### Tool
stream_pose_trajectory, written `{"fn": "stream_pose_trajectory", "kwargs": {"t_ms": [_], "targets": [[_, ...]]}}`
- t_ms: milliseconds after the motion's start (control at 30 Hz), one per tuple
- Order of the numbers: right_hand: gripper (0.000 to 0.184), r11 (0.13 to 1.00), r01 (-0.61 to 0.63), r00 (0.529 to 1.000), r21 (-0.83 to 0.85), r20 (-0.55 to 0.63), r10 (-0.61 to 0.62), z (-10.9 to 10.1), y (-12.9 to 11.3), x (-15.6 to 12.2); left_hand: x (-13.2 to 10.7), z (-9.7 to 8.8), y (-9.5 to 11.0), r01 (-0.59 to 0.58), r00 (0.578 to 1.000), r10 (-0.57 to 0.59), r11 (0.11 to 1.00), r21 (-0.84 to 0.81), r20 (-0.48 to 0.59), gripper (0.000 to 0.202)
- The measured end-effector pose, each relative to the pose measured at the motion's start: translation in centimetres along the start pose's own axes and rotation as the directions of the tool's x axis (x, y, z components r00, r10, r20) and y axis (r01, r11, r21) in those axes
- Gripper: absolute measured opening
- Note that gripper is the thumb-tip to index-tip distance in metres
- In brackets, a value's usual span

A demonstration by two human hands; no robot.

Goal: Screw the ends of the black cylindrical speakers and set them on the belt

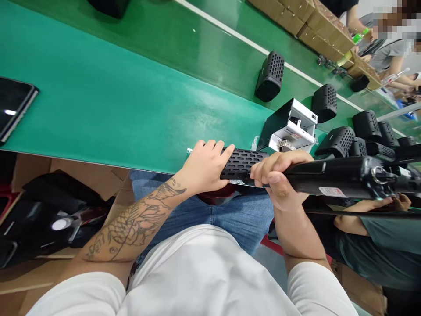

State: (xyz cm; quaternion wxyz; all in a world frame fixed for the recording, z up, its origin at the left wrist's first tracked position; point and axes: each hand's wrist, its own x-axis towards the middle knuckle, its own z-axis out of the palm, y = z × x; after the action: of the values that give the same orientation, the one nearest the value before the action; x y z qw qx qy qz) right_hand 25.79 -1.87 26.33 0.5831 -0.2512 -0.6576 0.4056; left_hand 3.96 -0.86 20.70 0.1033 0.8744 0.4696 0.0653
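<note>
Gripping black cylindrical tool (pixel 342 177) in right hand (pixel 284 173) and perforated casing (pixel 243 162) in left hand (pixel 205 169), nearside-left of silver-black box (pixel 288 131), may let tool skid if pressing askew.

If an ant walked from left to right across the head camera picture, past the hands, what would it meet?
Phone → left hand → black case full of holes → right hand → black tool that the right hand grips.
</note>
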Motion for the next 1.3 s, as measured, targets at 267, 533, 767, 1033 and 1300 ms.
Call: {"fn": "stream_pose_trajectory", "kwargs": {"t_ms": [267, 533, 767, 1033, 1300], "targets": [[0.036, 0.988, -0.141, 0.986, -0.064, 0.078, 0.146, -1.1, 1.5, -1.1, -0.2, 0.1, -0.2, 0.008, 1.0, -0.009, 1.0, -0.014, -0.028, 0.1], [0.031, 0.998, 0.036, 0.994, -0.047, -0.104, -0.041, -3.6, -0.3, 0.8, -0.3, 0.8, -0.8, 0.005, 0.997, -0.008, 0.999, -0.034, -0.076, 0.101], [0.043, 0.932, 0.127, 0.851, -0.338, -0.446, -0.278, -15.6, 4.6, 5.4, -1.2, 2.6, -2.7, -0.135, 0.958, 0.074, 0.969, -0.207, -0.277, 0.086], [0.053, 0.938, -0.031, 0.836, -0.344, -0.523, -0.164, -15.7, 6.7, 3.8, -3.7, 8.9, -8.0, -0.275, 0.856, -0.017, 0.831, -0.484, -0.516, 0.116], [0.039, 0.969, 0.092, 0.866, -0.228, -0.462, -0.191, -8.3, -0.7, 2.8, -3.7, 11.5, -8.0, -0.265, 0.899, -0.038, 0.745, -0.612, -0.435, 0.143]]}}
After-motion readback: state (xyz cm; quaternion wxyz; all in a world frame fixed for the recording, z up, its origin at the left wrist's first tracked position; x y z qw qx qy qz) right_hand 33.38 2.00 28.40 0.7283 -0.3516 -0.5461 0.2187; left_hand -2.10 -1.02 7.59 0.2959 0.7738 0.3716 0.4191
